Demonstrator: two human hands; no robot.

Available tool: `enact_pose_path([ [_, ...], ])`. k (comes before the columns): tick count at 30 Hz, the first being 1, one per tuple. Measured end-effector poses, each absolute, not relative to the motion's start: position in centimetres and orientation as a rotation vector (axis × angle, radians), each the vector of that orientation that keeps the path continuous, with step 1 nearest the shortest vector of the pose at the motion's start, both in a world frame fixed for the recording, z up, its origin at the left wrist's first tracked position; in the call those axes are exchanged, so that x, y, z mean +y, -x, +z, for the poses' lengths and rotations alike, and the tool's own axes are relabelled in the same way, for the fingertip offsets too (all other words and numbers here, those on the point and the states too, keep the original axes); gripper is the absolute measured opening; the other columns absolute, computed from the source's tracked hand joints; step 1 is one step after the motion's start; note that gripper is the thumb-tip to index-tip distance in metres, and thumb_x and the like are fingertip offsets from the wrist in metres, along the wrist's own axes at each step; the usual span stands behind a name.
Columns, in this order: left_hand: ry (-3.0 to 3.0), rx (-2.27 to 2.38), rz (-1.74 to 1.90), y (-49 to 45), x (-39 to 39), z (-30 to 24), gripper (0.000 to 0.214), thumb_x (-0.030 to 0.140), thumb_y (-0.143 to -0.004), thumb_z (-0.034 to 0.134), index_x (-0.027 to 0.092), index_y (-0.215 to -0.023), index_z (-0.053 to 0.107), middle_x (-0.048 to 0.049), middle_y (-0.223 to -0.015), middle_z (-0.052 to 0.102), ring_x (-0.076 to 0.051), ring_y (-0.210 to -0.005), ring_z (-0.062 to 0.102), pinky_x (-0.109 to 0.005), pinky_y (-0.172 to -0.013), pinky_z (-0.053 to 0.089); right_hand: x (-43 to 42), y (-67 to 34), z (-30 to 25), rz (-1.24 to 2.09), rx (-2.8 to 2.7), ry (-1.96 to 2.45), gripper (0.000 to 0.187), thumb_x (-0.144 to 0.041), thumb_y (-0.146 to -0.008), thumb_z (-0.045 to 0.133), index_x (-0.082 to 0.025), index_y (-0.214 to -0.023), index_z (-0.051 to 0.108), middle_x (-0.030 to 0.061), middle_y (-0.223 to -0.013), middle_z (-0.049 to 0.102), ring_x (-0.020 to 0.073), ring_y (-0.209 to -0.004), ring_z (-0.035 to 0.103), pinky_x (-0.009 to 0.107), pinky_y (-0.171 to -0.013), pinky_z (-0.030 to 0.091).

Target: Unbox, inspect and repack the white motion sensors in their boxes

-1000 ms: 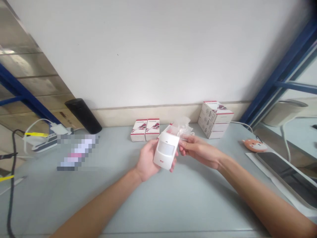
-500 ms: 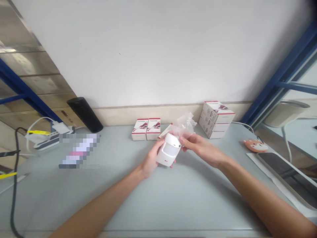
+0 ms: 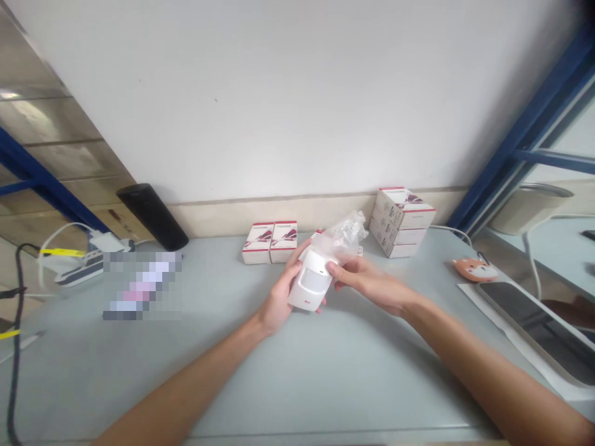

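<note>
A white motion sensor [image 3: 310,285], with a pale curved window and a small red mark, is tilted above the table in the middle of the head view. My left hand [image 3: 277,302] is wrapped round its left side and back. On the upper right edge my right hand [image 3: 360,275] has its thumb over the sensor's corner, fingers bent behind it. A crumpled clear plastic bag [image 3: 348,230] sticks up behind the sensor's top; whether my right fingers also grip the bag is hidden. Behind it a white and red box is mostly covered.
Two small boxes [image 3: 271,240] stand by the wall. To the right is a stack of boxes [image 3: 403,223]. A black cylinder [image 3: 152,217], a power strip [image 3: 81,269] and a blurred-out object [image 3: 144,286] are at left. An orange animal-face pouch [image 3: 474,269] and a dark-screened device [image 3: 534,328] lie at right.
My right thumb has moved slightly down and left onto the sensor's upper corner. The sensor has shifted a little left in view, as has the whole scene.
</note>
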State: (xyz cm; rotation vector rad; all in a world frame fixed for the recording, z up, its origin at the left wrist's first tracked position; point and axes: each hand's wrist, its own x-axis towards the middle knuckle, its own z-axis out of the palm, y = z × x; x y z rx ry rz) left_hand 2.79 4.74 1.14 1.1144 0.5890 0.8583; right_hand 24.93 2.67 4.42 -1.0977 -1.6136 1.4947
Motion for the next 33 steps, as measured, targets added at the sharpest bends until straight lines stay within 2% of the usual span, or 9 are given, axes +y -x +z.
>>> enact_pose_path([
  [5, -1.148, 0.616, 0.83, -2.7, 4.9, 0.9, 0.064, 0.058, -0.101, 0.05, 0.021, -0.153, 0.044, -0.0112, -0.105, 0.078, -0.027, -0.073, 0.077, -0.035, -0.059, 0.062, 2.5, -24.6, 4.0, 1.501, -1.58, 1.09, 0.048, -0.071, -0.096, 0.063, -0.025, -0.096, 0.075, 0.0059, -0.093, 0.072, 0.0261, -0.098, 0.06, 0.043, -0.098, 0.043],
  [10, -1.128, 0.615, 0.819, -2.7, 4.7, 0.8, 0.056, 0.057, -0.101, 0.051, 0.027, -0.147, 0.044, -0.0081, -0.104, 0.077, -0.025, -0.072, 0.077, -0.035, -0.062, 0.064, 2.5, -24.4, 3.9, 1.482, -1.586, 1.093, 0.047, -0.071, -0.096, 0.063, -0.025, -0.103, 0.073, 0.0057, -0.092, 0.073, 0.0266, -0.097, 0.062, 0.044, -0.097, 0.045],
  [16, -1.126, 0.605, 0.827, -2.8, 4.4, -0.5, 0.037, 0.054, -0.101, 0.051, 0.032, -0.13, 0.045, -0.0031, -0.104, 0.075, -0.021, -0.071, 0.074, -0.032, -0.059, 0.061, 2.3, -24.0, 4.1, 1.573, -1.609, 0.956, 0.043, -0.064, -0.095, 0.069, -0.028, -0.118, 0.071, 0.0049, -0.103, 0.075, 0.0262, -0.1, 0.068, 0.043, -0.096, 0.051],
  [18, -1.153, 0.618, 0.859, -2.9, 4.4, -0.6, 0.034, 0.053, -0.102, 0.052, 0.032, -0.128, 0.047, -0.0028, -0.11, 0.073, -0.021, -0.079, 0.073, -0.03, -0.065, 0.059, 2.4, -23.9, 3.9, 1.522, -1.62, 0.967, 0.043, -0.063, -0.095, 0.071, -0.027, -0.119, 0.072, 0.0063, -0.115, 0.075, 0.0283, -0.112, 0.067, 0.044, -0.1, 0.051],
  [20, -1.202, 0.631, 0.916, -2.9, 4.4, -0.5, 0.033, 0.051, -0.103, 0.054, 0.03, -0.128, 0.051, -0.0031, -0.118, 0.071, -0.021, -0.093, 0.071, -0.031, -0.077, 0.058, 2.5, -24.1, 3.8, 1.456, -1.622, 0.988, 0.044, -0.06, -0.093, 0.074, -0.027, -0.122, 0.072, 0.007, -0.126, 0.074, 0.0303, -0.121, 0.065, 0.044, -0.103, 0.05],
  [23, -1.332, 0.652, 0.987, -3.0, 4.3, 0.2, 0.03, 0.047, -0.105, 0.055, 0.026, -0.127, 0.059, -0.0047, -0.13, 0.066, -0.022, -0.119, 0.062, -0.032, -0.101, 0.048, 2.7, -24.6, 4.0, 1.374, -1.645, 1.008, 0.046, -0.056, -0.091, 0.078, -0.026, -0.126, 0.071, 0.0074, -0.124, 0.075, 0.0313, -0.119, 0.066, 0.045, -0.1, 0.052],
  [25, -1.417, 0.669, 0.997, -3.2, 4.2, 0.6, 0.03, 0.044, -0.105, 0.057, 0.025, -0.127, 0.063, -0.0055, -0.135, 0.065, -0.024, -0.128, 0.057, -0.033, -0.11, 0.041, 2.8, -25.1, 4.4, 1.284, -1.688, 1.062, 0.049, -0.052, -0.088, 0.082, -0.026, -0.127, 0.071, 0.0069, -0.12, 0.076, 0.0314, -0.113, 0.068, 0.044, -0.096, 0.053],
  [28, -1.454, 0.685, 0.996, -3.6, 4.0, 1.0, 0.029, 0.041, -0.104, 0.059, 0.023, -0.126, 0.065, -0.0068, -0.136, 0.066, -0.026, -0.131, 0.056, -0.035, -0.111, 0.041, 2.8, -25.7, 5.2, 1.185, -1.775, 1.145, 0.048, -0.05, -0.085, 0.084, -0.027, -0.125, 0.073, 0.006, -0.115, 0.076, 0.0308, -0.104, 0.068, 0.043, -0.088, 0.053],
  [33, -1.331, 0.647, 1.076, -4.0, 3.6, 1.5, 0.036, 0.035, -0.097, 0.069, 0.024, -0.131, 0.061, -0.0073, -0.135, 0.068, -0.025, -0.126, 0.062, -0.035, -0.107, 0.045, 2.8, -25.9, 5.6, 1.151, -1.869, 1.185, 0.038, -0.051, -0.088, 0.08, -0.027, -0.116, 0.075, 0.0043, -0.102, 0.075, 0.0272, -0.092, 0.066, 0.039, -0.079, 0.052],
])
